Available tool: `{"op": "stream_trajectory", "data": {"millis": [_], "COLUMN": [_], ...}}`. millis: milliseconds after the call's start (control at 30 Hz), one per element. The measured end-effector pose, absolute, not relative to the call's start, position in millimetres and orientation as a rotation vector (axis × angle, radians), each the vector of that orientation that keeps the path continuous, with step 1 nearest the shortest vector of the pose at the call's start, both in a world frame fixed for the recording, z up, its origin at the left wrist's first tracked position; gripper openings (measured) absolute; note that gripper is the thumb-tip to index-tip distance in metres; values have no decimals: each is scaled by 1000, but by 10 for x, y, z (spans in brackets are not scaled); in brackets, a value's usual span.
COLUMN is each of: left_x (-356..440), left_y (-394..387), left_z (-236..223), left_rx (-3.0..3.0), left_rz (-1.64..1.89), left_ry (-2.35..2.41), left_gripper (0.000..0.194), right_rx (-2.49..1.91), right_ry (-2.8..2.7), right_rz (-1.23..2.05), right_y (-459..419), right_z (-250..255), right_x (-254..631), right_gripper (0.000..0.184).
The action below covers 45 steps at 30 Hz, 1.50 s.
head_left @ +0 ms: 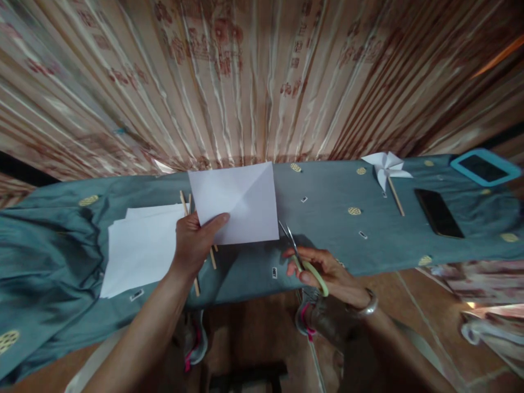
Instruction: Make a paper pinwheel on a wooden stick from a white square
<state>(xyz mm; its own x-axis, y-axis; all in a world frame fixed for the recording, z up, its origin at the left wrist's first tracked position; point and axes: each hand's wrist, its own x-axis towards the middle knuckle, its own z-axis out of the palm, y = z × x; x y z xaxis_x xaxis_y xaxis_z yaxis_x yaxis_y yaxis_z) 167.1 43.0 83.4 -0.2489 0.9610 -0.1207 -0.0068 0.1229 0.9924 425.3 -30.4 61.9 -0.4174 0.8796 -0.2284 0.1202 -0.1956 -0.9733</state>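
Note:
My left hand [199, 236] grips a white sheet of paper [249, 210] by its lower left part, thumb on top and the other fingers underneath. A diagonal crease runs from the sheet's upper right corner toward its middle. In my right hand [317, 267] is a pair of scissors [309, 271] with pale green handles. Their blades are slightly apart and point up toward the sheet's lower right corner. Several thin wooden sticks [213, 257] lie partly under the held sheet and my left hand. Left of them rests a stack of white paper [139, 248].
A blue-grey patterned cloth [323, 191] covers the long table. At the right lie a white paper pinwheel [387, 165] on a wooden stick, a dark phone [439, 213] and a blue-framed device [485, 166]. A pleated curtain [254, 82] hangs behind the table.

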Motion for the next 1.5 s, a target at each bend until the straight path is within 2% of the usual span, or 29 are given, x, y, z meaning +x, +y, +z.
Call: {"op": "stream_trajectory", "data": {"millis": [300,600,1500], "left_x": [1714,1763,1767], "left_y": [422,404,407], "left_z": [792,783,764], "left_rx": [1036,1046,1097], "left_rz": [1235,1218,1227], "left_ry": [1461,1396,1390], "left_gripper": [28,20,22], "right_rx": [-1100,-1136,-1115], "right_ry": [-1518,-1534,-1549], "right_rz": [1762,1756,1793], "right_y": [-324,-313,-316], "right_z": [658,637,647], "right_x": [4239,4235,4238], "right_gripper": [44,49,44]}}
